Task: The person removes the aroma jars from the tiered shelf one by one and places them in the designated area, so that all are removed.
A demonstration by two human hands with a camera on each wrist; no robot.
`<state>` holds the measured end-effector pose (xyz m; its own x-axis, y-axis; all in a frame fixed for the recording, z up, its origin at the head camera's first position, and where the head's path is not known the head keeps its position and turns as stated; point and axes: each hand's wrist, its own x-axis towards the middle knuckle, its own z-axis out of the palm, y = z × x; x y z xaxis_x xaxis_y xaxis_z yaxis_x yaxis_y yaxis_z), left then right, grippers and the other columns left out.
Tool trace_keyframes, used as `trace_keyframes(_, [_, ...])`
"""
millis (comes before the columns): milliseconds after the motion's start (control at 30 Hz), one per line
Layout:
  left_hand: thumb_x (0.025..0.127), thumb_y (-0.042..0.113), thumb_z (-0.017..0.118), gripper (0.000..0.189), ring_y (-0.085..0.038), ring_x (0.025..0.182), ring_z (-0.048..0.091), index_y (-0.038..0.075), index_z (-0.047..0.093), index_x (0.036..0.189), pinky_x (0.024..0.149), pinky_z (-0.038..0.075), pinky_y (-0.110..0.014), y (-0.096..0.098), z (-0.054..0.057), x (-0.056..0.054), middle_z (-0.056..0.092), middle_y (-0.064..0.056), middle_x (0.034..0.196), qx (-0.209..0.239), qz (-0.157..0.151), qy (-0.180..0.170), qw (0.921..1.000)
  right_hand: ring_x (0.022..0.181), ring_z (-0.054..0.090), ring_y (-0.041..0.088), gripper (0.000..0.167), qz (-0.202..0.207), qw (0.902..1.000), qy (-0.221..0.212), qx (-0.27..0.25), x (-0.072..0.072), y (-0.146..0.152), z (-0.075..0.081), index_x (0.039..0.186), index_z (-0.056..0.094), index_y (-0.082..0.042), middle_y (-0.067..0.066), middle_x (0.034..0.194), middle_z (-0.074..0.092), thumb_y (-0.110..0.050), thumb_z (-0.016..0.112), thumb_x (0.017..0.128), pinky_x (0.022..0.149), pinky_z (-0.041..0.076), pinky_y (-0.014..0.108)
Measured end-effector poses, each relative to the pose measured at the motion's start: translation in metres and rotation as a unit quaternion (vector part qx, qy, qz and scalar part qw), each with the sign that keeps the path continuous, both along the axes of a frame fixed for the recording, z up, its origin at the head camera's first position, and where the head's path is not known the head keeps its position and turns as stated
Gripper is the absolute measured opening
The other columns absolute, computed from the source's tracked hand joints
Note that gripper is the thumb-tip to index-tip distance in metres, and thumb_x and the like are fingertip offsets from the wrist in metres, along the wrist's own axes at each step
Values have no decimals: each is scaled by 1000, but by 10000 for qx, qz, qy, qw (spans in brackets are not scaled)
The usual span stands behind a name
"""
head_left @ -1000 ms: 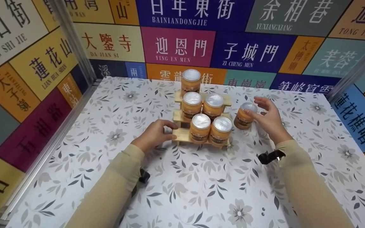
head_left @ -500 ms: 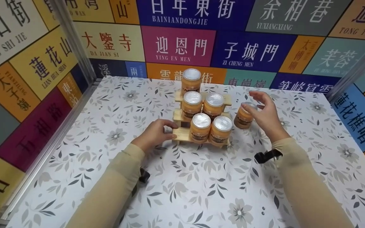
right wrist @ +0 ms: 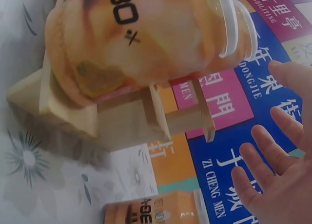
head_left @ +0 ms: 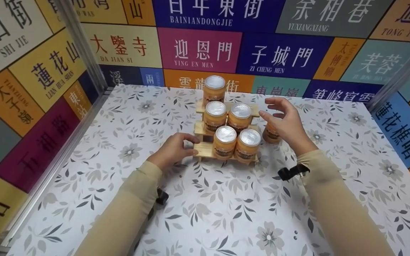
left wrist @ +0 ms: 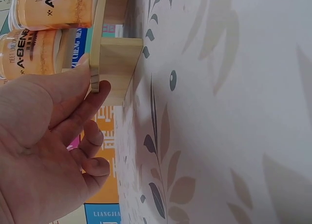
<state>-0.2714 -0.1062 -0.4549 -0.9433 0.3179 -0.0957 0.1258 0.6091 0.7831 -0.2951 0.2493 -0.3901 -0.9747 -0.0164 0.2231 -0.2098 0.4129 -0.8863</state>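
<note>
A small three-step wooden display rack [head_left: 205,150] stands on the table, several orange-labelled jars on its steps. Two jars [head_left: 225,143] [head_left: 248,145] fill the middle and right of the lowest step, two more sit on the middle step, and a single jar [head_left: 214,89] tops the left of the highest. My left hand [head_left: 174,151] pinches the left end of the lowest step; thumb above and index finger below the board [left wrist: 95,63] show in the left wrist view. My right hand [head_left: 286,124] is off the rack's right side, fingers spread and holding nothing, partly covering a loose jar [head_left: 271,134] on the table.
The table wears a white cloth [head_left: 205,213] with grey flowers and leaves. Panels of coloured street-name signs [head_left: 199,51] rise behind and at both sides, with a clear corner strip [head_left: 89,53] at the left. Black straps circle both wrists.
My right hand has let go of the loose jar's top and moved left and away toward the rack, leaving the jar standing in place. My left hand keeps its pinch on the rack.
</note>
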Motion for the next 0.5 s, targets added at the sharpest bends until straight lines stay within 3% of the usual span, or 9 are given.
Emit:
trace_keyframes(267, [91, 16, 80, 33, -26, 103, 60, 15, 73, 124, 98, 46, -40, 2, -1, 1, 70, -3, 132, 20, -73, -53, 10000, 129, 56, 23, 48, 207, 9997, -33, -105, 3, -13, 5, 137, 59, -16, 6, 142, 59, -35, 75, 96, 107, 44, 42])
trace_keyframes(500, [90, 17, 81, 32, -19, 82, 52, 18, 74, 121, 87, 45, -36, 2, 0, 0, 71, 0, 125, -39, 100, -68, 9999, 126, 59, 24, 50, 340, 9994, 36, -89, 0, -26, 16, 136, 60, -12, 8, 141, 60, -35, 76, 95, 106, 45, 42])
